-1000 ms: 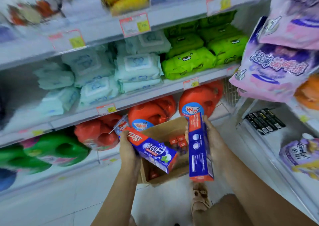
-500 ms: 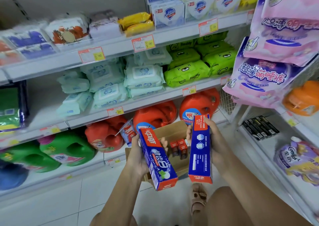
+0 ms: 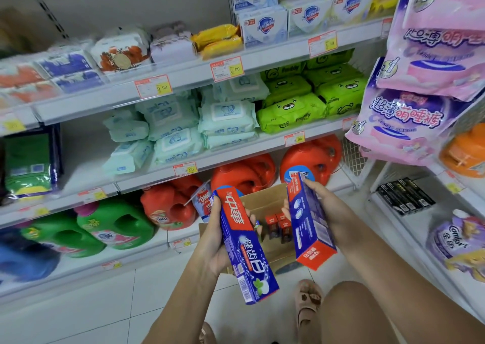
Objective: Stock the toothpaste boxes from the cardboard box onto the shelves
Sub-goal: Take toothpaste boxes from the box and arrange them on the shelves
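Left hand [image 3: 212, 238]: fingers [image 3: 253, 219] wrapped round one toothpaste box [image 3: 245, 249], tilted, label up. Right hand [image 3: 329, 212]: fingers [image 3: 313, 186] clamped on a second box [image 3: 309, 228], red end towards us. We hold both just above the carton [image 3: 265, 203] on the floor [image 3: 126, 304]; more boxes [image 3: 278, 224] stand inside it.

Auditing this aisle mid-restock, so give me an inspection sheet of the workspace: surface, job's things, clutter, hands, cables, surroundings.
surface: white tiled floor; a sandalled foot on it.
job's things: open cardboard box before the lowest shelf, packed toothpaste boxes upright inside.
clutter: nothing seen.
hands: left hand grips the first toothpaste box; right hand grips the second toothpaste box; both held above the cardboard box.
cables: nothing seen.
surroundings: shelves stocked with wipes packs, red detergent jugs and green jugs; pink packs at right.
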Tool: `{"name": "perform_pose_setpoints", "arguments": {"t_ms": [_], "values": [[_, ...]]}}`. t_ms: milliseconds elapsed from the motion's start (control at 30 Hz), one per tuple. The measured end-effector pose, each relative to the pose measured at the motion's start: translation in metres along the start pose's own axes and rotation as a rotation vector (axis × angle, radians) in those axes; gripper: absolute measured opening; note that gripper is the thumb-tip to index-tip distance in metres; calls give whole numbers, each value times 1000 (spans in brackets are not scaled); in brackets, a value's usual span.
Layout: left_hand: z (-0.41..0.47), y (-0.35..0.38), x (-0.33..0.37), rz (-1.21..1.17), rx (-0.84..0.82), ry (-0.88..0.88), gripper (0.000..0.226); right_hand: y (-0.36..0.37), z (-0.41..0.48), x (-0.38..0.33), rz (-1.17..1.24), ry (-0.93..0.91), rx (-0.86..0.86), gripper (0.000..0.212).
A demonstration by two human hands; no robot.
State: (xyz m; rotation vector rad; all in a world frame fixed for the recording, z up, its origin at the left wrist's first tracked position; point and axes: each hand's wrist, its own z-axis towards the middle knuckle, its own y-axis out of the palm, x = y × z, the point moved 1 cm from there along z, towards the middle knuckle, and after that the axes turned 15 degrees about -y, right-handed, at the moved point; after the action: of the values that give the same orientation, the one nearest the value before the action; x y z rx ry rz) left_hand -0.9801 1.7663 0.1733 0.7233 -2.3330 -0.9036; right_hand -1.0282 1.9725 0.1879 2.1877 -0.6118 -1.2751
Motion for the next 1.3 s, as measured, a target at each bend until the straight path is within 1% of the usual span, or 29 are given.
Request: {"name": "perform_pose_setpoints", "arguments": {"t_ms": [67,133,233,300,367,400,433,500,567,633,700,767,867,967,1000,1067,1200,1300], "values": [[2,2,-2,-7,-29,68,73,-2,1,-4,-13,-27,-31,47],[4,3,-4,-12,-69,130,74,-6,4,-6,-108,-46,-74,55],[7,6,-4,-15,-2,126,60,-8,3,-6,-311,-97,-68,60],[7,10,-5,9,83,85,57,-2,1,-5,-414,-132,-14,53],[9,13,-6,92,153,54,63,5,-2,-5,-372,-147,-26,37],[9,14,-8,131,184,43,64,5,0,-4,-373,-145,-54,33],[10,14,-8,157,210,40,62,6,0,-4,-403,-144,-83,34],[11,17,-9,163,246,35,50,7,-2,-6,-504,-146,-123,37],[9,20,-9,159,267,16,44,8,-4,-8,-594,-145,-143,37],[8,23,-9,160,278,18,47,10,-7,-9,-643,-142,-187,31],[7,26,-10,152,264,20,55,13,-10,-11,-685,-143,-246,23],[7,28,-11,140,242,29,56,16,-13,-13,-709,-155,-293,19],[5,33,-15,125,220,35,52,20,-16,-14,-720,-152,-353,23],[2,38,-18,104,217,37,34,22,-14,-14,-714,-149,-321,37],[1,41,-19,109,222,38,30,23,-15,-14,-717,-154,-304,39],[1,43,-20,124,249,46,30,27,-15,-17,-712,-174,-290,36],[6,44,-13,111,334,173,33,40,-11,-23,-655,-189,-275,28],[9,50,-6,114,377,275,34,51,-8,-22,-703,-184,-281,29]]}}
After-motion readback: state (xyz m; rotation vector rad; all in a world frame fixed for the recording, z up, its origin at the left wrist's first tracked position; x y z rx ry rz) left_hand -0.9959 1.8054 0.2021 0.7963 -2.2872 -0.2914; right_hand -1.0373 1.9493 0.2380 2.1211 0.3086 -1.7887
